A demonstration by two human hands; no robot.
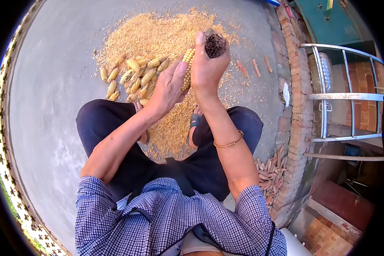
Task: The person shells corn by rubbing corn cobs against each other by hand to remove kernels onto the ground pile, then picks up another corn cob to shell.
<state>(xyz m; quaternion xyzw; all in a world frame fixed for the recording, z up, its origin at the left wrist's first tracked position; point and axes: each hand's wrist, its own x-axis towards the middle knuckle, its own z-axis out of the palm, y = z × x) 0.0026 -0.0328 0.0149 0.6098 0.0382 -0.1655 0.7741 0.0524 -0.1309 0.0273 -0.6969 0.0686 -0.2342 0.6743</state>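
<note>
My left hand [171, 82] is closed round an ear of corn [189, 68] with yellow kernels on it, held up in front of me. Right beside it, my right hand [210, 70] grips a dark brown thing [215, 45] with a rough, pitted, honeycomb-like end. Its lower part is hidden in my palm, and the ear lies against or very near that hand. Below and to the left, a heap of unshelled corn ears [141, 73] rests on a wide spread of loose kernels [153, 36].
Several bare cobs [256, 67] lie on the grey concrete floor [51, 85] to the right. A pile of cobs [272, 175] sits against a low brick edge [301, 85]. Beyond it stands a metal ladder [345, 97]. My knees [245, 123] are bent on both sides of the kernels.
</note>
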